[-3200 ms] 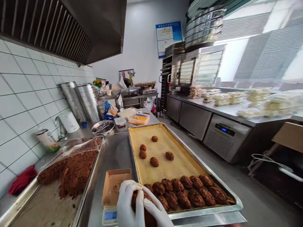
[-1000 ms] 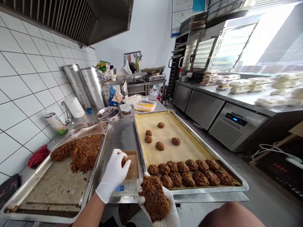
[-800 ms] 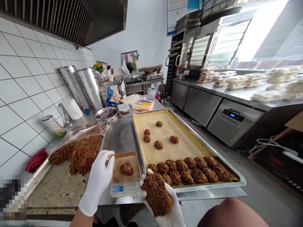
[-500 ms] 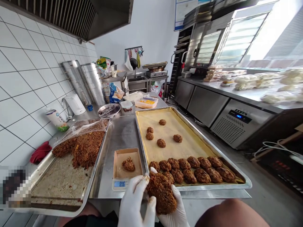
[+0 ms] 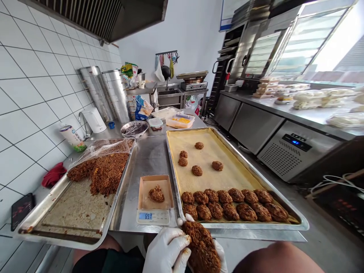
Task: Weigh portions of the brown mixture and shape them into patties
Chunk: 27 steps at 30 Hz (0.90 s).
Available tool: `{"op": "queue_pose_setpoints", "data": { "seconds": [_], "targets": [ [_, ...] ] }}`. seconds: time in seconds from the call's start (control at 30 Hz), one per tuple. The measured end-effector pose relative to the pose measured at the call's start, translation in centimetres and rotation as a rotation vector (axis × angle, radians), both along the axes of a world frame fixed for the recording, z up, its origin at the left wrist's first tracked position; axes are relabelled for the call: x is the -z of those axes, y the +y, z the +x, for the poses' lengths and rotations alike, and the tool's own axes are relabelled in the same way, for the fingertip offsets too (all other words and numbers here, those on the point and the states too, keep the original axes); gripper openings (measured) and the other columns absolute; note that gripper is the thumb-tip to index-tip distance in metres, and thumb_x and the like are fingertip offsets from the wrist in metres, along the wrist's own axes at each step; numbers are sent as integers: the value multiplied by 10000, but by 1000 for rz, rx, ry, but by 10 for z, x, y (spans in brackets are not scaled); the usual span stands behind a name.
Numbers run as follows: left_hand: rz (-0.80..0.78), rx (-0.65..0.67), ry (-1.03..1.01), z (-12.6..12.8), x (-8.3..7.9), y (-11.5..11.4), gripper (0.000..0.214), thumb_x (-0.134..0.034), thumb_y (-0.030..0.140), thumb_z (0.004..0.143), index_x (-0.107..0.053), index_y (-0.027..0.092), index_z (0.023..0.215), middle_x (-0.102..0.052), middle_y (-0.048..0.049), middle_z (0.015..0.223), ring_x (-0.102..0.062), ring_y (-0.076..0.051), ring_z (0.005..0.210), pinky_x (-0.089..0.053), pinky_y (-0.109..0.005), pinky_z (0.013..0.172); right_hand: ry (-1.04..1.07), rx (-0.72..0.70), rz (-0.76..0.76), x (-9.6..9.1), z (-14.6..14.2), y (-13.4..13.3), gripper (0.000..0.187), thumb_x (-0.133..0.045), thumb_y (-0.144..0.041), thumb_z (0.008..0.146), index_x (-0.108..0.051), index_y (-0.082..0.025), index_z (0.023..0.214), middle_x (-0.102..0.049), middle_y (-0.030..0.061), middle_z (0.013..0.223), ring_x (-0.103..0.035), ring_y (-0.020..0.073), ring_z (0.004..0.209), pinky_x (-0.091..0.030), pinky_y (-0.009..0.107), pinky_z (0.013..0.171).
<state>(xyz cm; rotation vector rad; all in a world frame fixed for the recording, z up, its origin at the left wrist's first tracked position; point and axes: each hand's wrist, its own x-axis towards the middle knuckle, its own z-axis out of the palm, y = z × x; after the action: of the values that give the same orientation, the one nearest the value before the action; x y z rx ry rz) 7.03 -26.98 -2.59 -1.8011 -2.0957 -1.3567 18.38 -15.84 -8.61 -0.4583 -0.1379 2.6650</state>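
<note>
Both my hands wear white gloves and are low at the front. My right hand (image 5: 220, 254) cups a flattened patty of dark brown crumbly mixture (image 5: 201, 246) from below and behind. Against the patty's left edge, the fingers of my left hand (image 5: 167, 248) are closed. Just beyond them stands a digital scale (image 5: 160, 218) with a lit display, bearing a brown paper tray (image 5: 142, 193) that holds a small lump of mixture (image 5: 156, 193). On the lined baking tray (image 5: 196, 136) to the right, shaped balls (image 5: 246, 212) fill two rows at the near end, with several smaller balls (image 5: 197, 170) farther back.
A metal tray (image 5: 71, 223) at left holds a heap of loose mixture (image 5: 109, 172), partly under plastic film (image 5: 99, 148). Beside it lie a phone (image 5: 22, 209) and a red cloth (image 5: 54, 174). Behind are a film-covered bowl (image 5: 134, 129) and a plastic box (image 5: 180, 120) with yellow food.
The patty has turned and tilted in my hands, which sit slightly lower and to the right. The scale's reading has dropped. The whole view has shifted a little.
</note>
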Motion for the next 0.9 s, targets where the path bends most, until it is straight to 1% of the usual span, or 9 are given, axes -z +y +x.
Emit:
{"op": "queue_pose_setpoints", "data": {
  "seconds": [0.1, 0.17, 0.23, 0.3, 0.43, 0.53, 0.67, 0.8, 0.9],
  "targets": [
    [-38, 3, -31, -7, -4, -4, 238, -569, 161, 920, -670, 249, 1117, -748, -56, 1068, -734, -190, 973, -602, -270, 891, -1, 22, 15, -1, -2, 1, 469, -868, -499, 628, -786, -277, 1034, -794, 69, 1111, -727, 212, 958, -573, 329, 858],
    [-86, -94, -64, -23, -12, -2, 212, -527, 184, 956, -673, 251, 1095, -739, -61, 1114, -716, -197, 1029, -579, -295, 937, 32, 9, 41, -5, -5, 1, 626, -859, -525, 630, -733, -258, 1181, -752, 104, 1208, -699, 254, 1040, -564, 373, 877],
    [-200, -242, -61, -46, -21, 7, 241, -469, 230, 995, -662, 242, 1140, -707, -83, 1204, -672, -220, 1126, -526, -349, 1015, 76, -21, 37, -10, -7, 1, 684, -854, -545, 629, -709, -240, 1223, -738, 114, 1211, -688, 268, 1052, -557, 384, 874],
    [-429, -350, -45, -73, -27, 23, 312, -436, 256, 999, -612, 220, 1254, -645, -110, 1305, -607, -243, 1223, -468, -386, 1062, 103, -32, 17, -12, -9, 0, 668, -842, -553, 644, -708, -241, 1219, -740, 101, 1181, -687, 256, 1025, -551, 377, 872],
    [-588, -313, -70, -110, -29, 57, 374, -754, 313, 733, -678, 181, 1075, -666, -144, 1146, -613, -351, 1140, -459, -444, 999, 116, -42, 28, -14, -9, -2, 693, -847, -565, 629, -697, -255, 1231, -731, 88, 1169, -674, 246, 1028, -532, 373, 894],
    [-644, -272, -139, -124, -27, 67, 241, -756, 250, 655, -673, 197, 875, -684, -117, 1028, -644, -327, 1020, -462, -416, 941, 106, -44, 46, -14, -7, 0, 663, -826, -593, 645, -703, -281, 1218, -726, 72, 1178, -662, 238, 1036, -523, 381, 908],
    [-609, -243, -334, -139, -33, 63, 81, -641, 220, 738, -663, 217, 816, -717, -76, 927, -652, -264, 927, -468, -364, 873, 92, -47, 16, -15, -4, 5, 640, -826, -571, 662, -709, -286, 1222, -728, 63, 1192, -657, 223, 1045, -522, 375, 939],
    [-433, -210, -653, -148, -42, 57, 262, -526, 245, 814, -686, 213, 1019, -740, -64, 1005, -667, -213, 907, -503, -289, 740, 35, -72, 2, -10, 0, 10, 606, -798, -567, 693, -708, -302, 1231, -730, 81, 1222, -671, 243, 1065, -540, 408, 953],
    [-224, -161, -904, -143, -43, 52, 364, -422, 332, 891, -642, 178, 1137, -723, -95, 1078, -680, -202, 930, -505, -248, 635, -53, -97, -28, 9, 1, 23, 568, -783, -551, 683, -726, -323, 1200, -741, 92, 1220, -688, 281, 1073, -559, 450, 933]
  ]
}}
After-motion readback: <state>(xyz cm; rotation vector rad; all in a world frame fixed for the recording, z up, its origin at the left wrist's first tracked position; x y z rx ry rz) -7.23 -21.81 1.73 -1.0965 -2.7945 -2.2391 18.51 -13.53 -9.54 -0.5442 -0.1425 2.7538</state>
